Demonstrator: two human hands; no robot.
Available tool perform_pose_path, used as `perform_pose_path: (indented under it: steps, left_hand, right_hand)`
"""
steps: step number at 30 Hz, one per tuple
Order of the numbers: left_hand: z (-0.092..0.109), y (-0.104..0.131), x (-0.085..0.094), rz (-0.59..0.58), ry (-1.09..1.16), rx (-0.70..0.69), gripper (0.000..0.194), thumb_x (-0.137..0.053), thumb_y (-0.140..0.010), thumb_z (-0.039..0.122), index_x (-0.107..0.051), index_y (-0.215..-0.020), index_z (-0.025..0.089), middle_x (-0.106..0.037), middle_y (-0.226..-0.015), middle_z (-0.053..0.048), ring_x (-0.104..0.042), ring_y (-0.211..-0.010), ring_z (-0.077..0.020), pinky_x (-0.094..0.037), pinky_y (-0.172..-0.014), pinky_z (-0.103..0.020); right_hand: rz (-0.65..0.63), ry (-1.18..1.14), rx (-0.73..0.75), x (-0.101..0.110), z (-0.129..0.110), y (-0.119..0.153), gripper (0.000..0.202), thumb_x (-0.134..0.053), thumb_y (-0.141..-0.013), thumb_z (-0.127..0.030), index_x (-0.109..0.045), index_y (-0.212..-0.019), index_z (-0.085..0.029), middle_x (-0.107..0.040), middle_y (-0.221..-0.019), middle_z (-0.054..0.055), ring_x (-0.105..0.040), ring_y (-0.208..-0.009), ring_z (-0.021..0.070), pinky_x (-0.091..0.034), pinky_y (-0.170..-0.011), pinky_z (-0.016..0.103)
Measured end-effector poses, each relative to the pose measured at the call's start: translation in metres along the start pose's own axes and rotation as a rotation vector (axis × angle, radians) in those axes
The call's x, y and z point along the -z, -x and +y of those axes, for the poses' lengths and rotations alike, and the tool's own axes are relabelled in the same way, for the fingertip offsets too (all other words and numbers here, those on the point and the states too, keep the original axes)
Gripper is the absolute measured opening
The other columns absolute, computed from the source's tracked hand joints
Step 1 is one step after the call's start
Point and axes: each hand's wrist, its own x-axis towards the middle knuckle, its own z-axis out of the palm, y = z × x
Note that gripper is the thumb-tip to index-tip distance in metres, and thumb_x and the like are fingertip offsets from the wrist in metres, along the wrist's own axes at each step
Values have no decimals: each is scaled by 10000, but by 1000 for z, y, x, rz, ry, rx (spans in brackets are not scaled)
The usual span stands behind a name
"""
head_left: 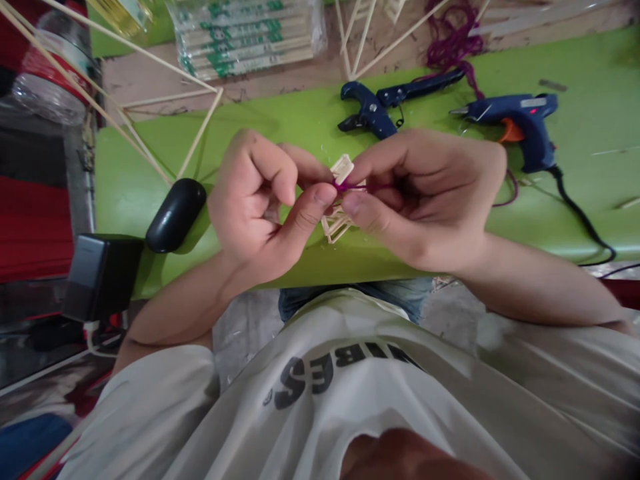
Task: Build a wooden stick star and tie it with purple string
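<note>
My left hand (265, 200) and my right hand (425, 193) meet over the green table, thumbs and forefingers pinched close together. Between them runs a purple yarn (342, 187), gripped by both and lying against a small pale wooden piece (343, 169). A length of the yarn passes behind my right fingers and shows again to the right. Just below the fingertips is a small frame of thin wooden sticks (336, 225); whether it joins the upper piece is hidden by my thumbs.
Behind my hands lie blue cutters (373, 110), with a blue glue gun (520, 117) to the right and a purple yarn tangle (453, 40) beyond. Packaged chopsticks (250, 37) sit at the back. A large stick frame (197, 137), black oval case (176, 215) and black box (103, 277) are leftward.
</note>
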Motion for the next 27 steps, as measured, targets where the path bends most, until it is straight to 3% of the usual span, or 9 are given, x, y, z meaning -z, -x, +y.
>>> perform_pose_path:
  steps: [4, 9, 13, 20, 27]
  left_hand:
    - [0, -1, 2, -33, 53, -50, 395, -879, -1116, 339, -523, -978, 238, -747, -927, 68, -848, -851, -96, -660, -693, -217]
    - [2, 0, 0, 11, 46, -26, 377, -896, -1097, 374, -559, -977, 257, -759, -939, 65, -845, -834, -128, -647, -655, -274]
    - [2, -1, -1, 7, 64, -44, 371, -888, -1099, 368, -563, -966, 250, -784, -920, 40, -830, -805, -132, -612, -627, -279]
    - [-6, 1, -1, 8, 104, -62, 407, -960, -1041, 441, -600, -997, 256, -817, -934, 36, -828, -776, -142, -588, -583, -284]
    - [-10, 5, 4, -46, 138, 38, 386, -916, -1085, 410, -567, -1016, 261, -813, -982, 59, -871, -855, -149, -695, -699, -288]
  right_hand:
    - [-11, 21, 17, 0, -1, 1, 61, -823, -968, -168, -815, -988, -225, -602, -733, -65, -402, -602, 68, -326, -586, 278]
    - [-14, 7, 27, -1, -2, 0, 114, -834, -947, -105, -822, -989, -211, -574, -733, -70, -358, -596, 55, -284, -577, 288]
    - [-6, -6, 45, 1, 2, -1, 60, -856, -960, -153, -835, -990, -201, -543, -726, -70, -321, -591, 48, -257, -564, 292]
    - [-21, -60, 96, -1, 9, -1, 38, -849, -987, -174, -814, -1001, -174, -731, -816, -13, -621, -649, 78, -475, -566, 220]
    - [-35, -66, 17, 0, 8, 1, 117, -924, -997, -243, -813, -993, -204, -721, -810, -19, -636, -661, 96, -429, -544, 238]
